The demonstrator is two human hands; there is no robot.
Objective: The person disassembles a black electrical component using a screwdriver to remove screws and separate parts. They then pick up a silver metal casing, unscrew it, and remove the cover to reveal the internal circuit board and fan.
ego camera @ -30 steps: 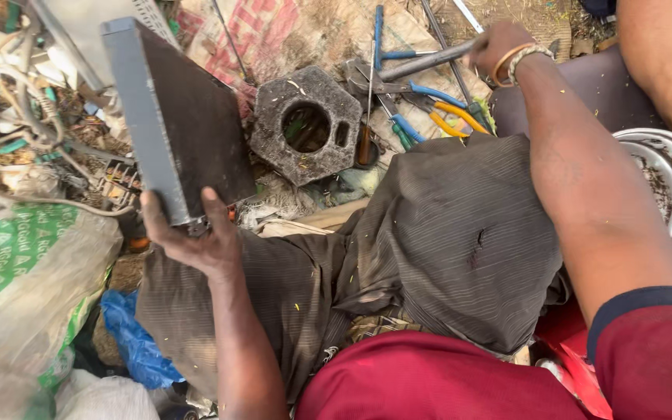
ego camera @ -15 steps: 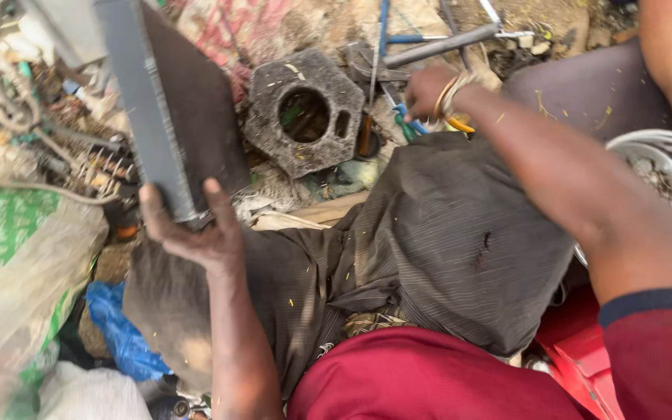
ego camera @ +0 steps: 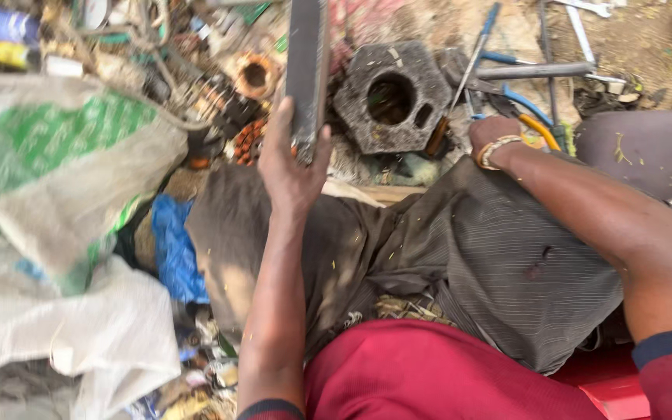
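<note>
Dirt ground [ego camera: 663, 39], scattered scrap; left hand [ego camera: 289, 167] grips dark panel [ego camera: 307, 70].

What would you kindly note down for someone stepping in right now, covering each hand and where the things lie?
Left hand: gripping the lower end of a flat dark metal panel, held upright and edge-on to the camera.
Right hand: down among the pliers with blue and yellow handles; whether it grips anything cannot be seen.
Nearby: the grey hexagonal metal block with a round bore lies on the ground between the hands; a grey metal bar lies behind the pliers.
Done: panel lifted off the ground.
Left: panel not set down; the block lies untouched.
</note>
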